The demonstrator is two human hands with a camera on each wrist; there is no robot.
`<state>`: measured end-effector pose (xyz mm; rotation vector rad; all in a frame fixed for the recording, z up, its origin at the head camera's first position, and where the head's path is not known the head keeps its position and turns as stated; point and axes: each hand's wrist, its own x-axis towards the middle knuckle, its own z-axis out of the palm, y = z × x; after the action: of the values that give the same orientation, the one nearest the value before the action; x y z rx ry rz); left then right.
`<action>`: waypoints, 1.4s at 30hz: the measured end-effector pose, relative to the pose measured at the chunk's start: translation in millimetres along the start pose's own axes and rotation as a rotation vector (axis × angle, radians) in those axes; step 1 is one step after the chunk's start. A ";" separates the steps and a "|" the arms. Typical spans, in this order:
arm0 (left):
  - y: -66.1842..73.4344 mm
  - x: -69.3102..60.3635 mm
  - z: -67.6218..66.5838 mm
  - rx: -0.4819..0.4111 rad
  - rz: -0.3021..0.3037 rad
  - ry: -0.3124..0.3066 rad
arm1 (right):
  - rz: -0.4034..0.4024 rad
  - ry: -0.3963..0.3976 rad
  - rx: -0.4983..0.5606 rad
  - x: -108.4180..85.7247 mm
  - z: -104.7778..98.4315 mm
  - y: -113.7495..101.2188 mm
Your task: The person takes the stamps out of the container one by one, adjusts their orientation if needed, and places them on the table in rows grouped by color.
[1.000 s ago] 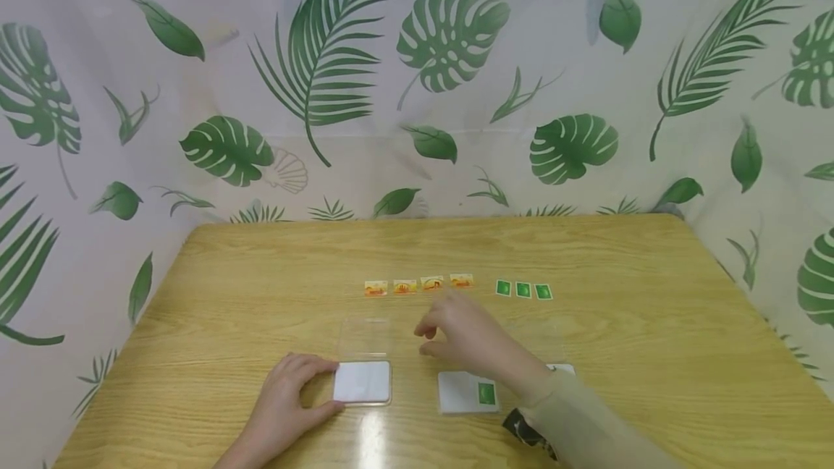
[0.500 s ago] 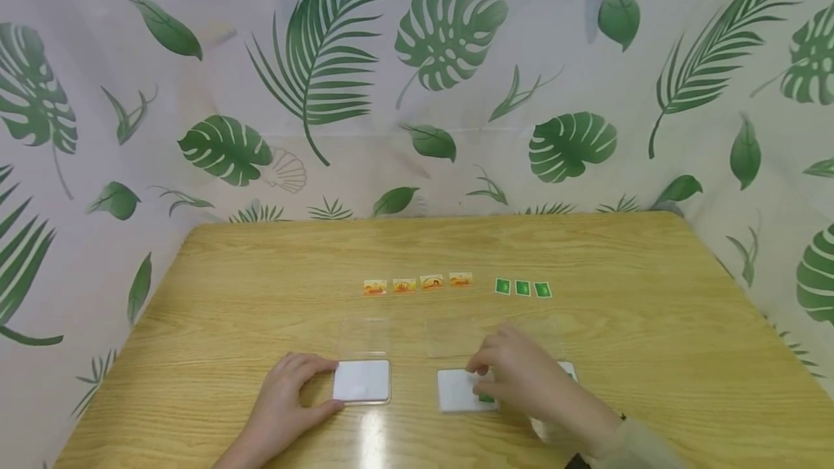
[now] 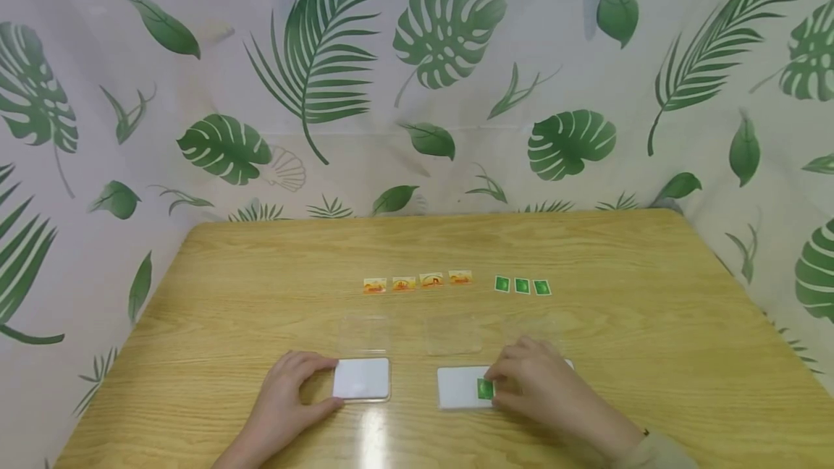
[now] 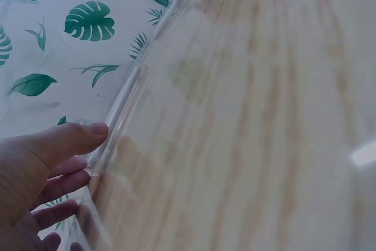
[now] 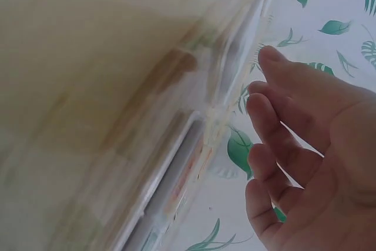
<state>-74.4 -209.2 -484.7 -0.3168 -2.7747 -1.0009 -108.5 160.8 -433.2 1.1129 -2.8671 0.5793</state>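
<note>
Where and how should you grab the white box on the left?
I'd try the white box by its left end, from the left: it lies flat, and its short side looks narrow enough for the left hand to span, fingers at the far corner, thumb at the near one.

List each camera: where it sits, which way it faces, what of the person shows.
Head: on the head, facing forward and down at the table, cards, stickers and backdrop; left hand, right hand and right sleeve show.
Left wrist: on that wrist, looking past the left hand at the table and backdrop; part of the right hand shows at the top.
Right wrist: on that wrist, looking past the right hand; part of the left hand shows at the top.
Shared by both wrist views: table, backdrop, both hands.
</note>
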 end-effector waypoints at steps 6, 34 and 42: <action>0.3 -0.3 -0.3 -0.004 0.009 0.009 | 0.021 -0.020 -0.016 2.9 2.3 -1.9; 1.0 -0.2 -0.7 -0.005 -0.001 0.006 | 0.050 -0.054 -0.035 6.4 7.4 -2.6; 2.2 0.3 -1.2 -0.013 -0.022 -0.013 | 0.058 -0.052 -0.045 6.8 7.3 -3.9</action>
<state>-74.1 -208.2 -482.4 -0.2961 -2.7903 -1.0252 -110.2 151.3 -437.7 1.0582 -2.9496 0.4926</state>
